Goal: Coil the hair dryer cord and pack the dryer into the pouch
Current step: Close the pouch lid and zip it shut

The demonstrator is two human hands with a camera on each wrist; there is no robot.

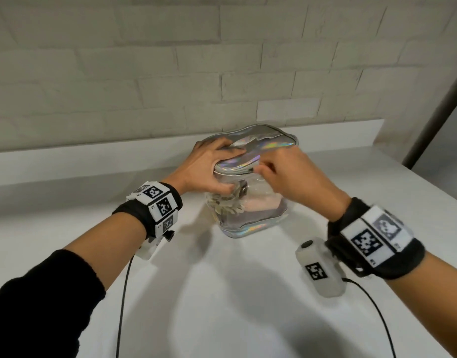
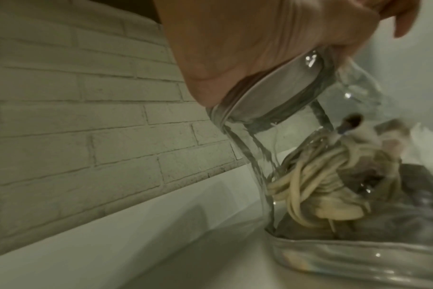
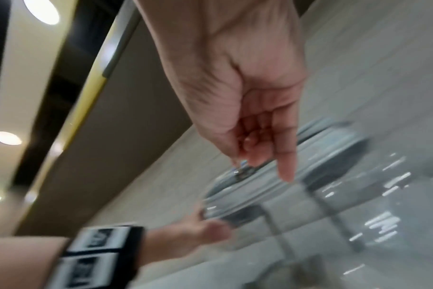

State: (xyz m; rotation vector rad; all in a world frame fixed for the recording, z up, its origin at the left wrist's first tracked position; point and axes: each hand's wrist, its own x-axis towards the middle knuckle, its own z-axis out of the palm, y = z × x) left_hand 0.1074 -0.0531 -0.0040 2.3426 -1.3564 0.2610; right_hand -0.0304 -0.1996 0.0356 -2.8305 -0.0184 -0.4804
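Pouch (image 1: 250,202): only right wrist cam shows right hand (image 3: 247,117) pinching zipper pull (image 3: 242,173).

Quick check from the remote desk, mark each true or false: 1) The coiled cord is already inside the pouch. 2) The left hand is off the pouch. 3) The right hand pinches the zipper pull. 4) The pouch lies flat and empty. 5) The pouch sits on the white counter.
1) True: the coiled cord shows through the clear pouch.
2) False: the left hand grips the pouch's top edge.
3) True: the right hand pinches the zipper pull.
4) False: it stands upright with the dryer and cord inside.
5) True: it rests on the counter.
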